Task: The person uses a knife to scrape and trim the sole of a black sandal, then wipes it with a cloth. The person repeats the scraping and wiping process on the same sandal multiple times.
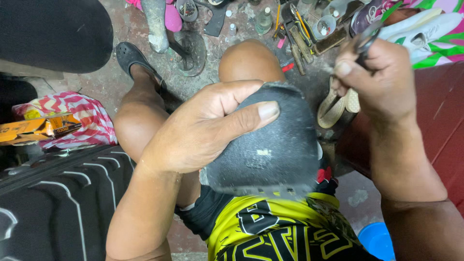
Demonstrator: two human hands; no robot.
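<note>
The left hand grips a dark grey shoe sole that rests bottom-up on the person's lap, just below the bent knee. Its thumb lies flat across the upper face of the sole, pointing toward 3 o'clock, and the other fingers wrap over the sole's left edge, so the hand is clamped on it. The sole's straight cut edge faces 6 o'clock, touching the yellow-and-black shorts.

The right hand is raised at about 2 o'clock from the sole, well apart from it, with its fingers curled tight around the dark handles of a metal tool whose tip pokes out toward 12 o'clock.

On the floor at 12 o'clock lie scattered tools and small bottles. A tan sandal sits at 3 o'clock of the sole. A black sandal on the person's foot is at 10 o'clock, a red-and-white striped bag at 9 o'clock, and a blue tub at 5 o'clock.
</note>
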